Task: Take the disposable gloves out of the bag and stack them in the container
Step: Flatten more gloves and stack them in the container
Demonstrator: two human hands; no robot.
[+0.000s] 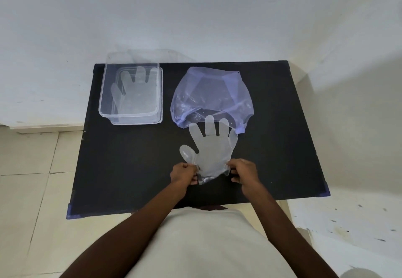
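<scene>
A clear disposable glove (210,147) lies spread flat on the black table (134,169), fingers pointing away from me. My left hand (183,173) pinches its cuff on the left side and my right hand (243,170) pinches the cuff on the right. Just beyond the glove's fingertips lies a bluish translucent plastic bag (212,95), its open mouth toward me, with more clear plastic crumpled inside. At the table's back left stands a clear rectangular container (102,108) with another glove (132,88) lying flat in it.
The table stands against a white wall (195,17) at the back and a white surface on the right. Pale floor tiles (28,169) show to the left. My light shirt fills the bottom middle.
</scene>
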